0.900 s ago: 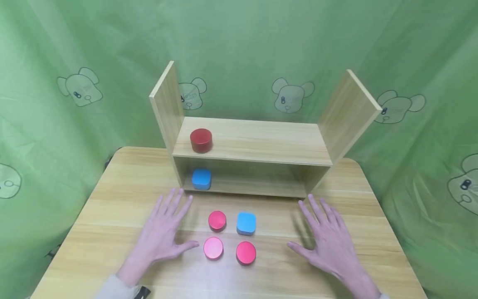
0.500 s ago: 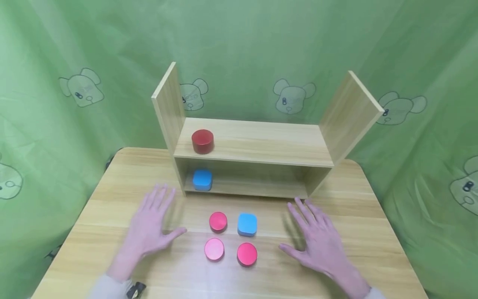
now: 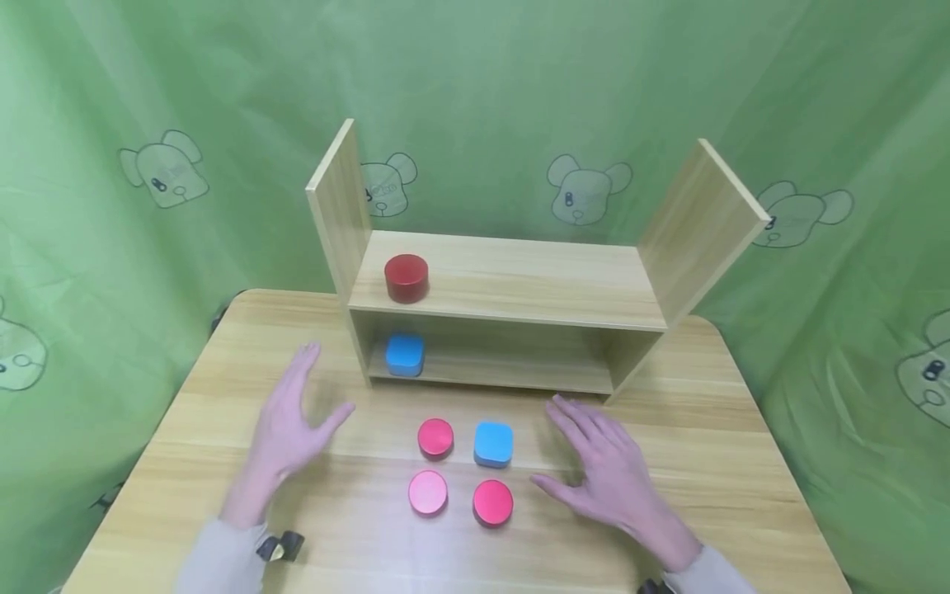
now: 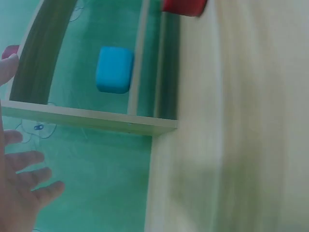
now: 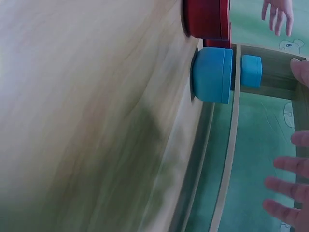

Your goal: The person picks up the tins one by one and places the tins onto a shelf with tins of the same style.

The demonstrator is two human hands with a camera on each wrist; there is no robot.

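My left hand point(image 3: 285, 429) hovers over the left of the table, thumb spread from straight fingers, holding nothing. Over the right side is my right hand point(image 3: 604, 466), fingers extended and also holding nothing. Between them, several small lidded boxes sit on the table: a blue rounded-square one point(image 3: 493, 444), a red round one point(image 3: 493, 502), a pink round one point(image 3: 428, 492) and another red round one point(image 3: 435, 437). The blue and front red boxes are nearest the right hand. A lid seam shows on the blue box point(image 5: 211, 75) in the right wrist view.
Behind the boxes stands a two-level wooden shelf point(image 3: 519, 280) with tall side panels. A dark red round box point(image 3: 406, 279) is on its upper board, a blue box point(image 3: 405, 355) on the lower one at left. A green curtain point(image 3: 475, 99) hangs behind the table point(image 3: 185, 495).
My left hand has moved left and away from the boxes, turning more edge-on. My right hand has shifted left, closer to the blue and red boxes. The boxes stay in place.
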